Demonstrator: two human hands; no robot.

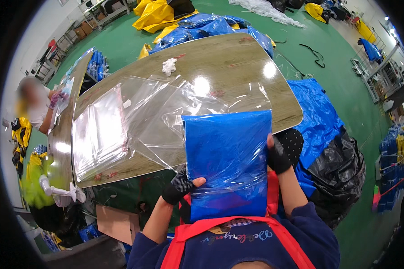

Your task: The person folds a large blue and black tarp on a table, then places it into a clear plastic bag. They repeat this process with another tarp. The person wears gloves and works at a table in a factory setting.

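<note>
I hold a folded blue item inside a clear plastic bag upright in front of my chest. My left hand, in a black fingerless glove, grips its lower left edge. At the right edge, my right hand, gloved the same way, clamps the bag with the thumb on the front. The bag's open clear top spreads over the wooden table.
A stack of clear plastic bags lies on the table's left part, with a loose clear sheet beside it. A white crumpled scrap sits farther back. Blue sheeting and a black bag lie right. Another person works at the left.
</note>
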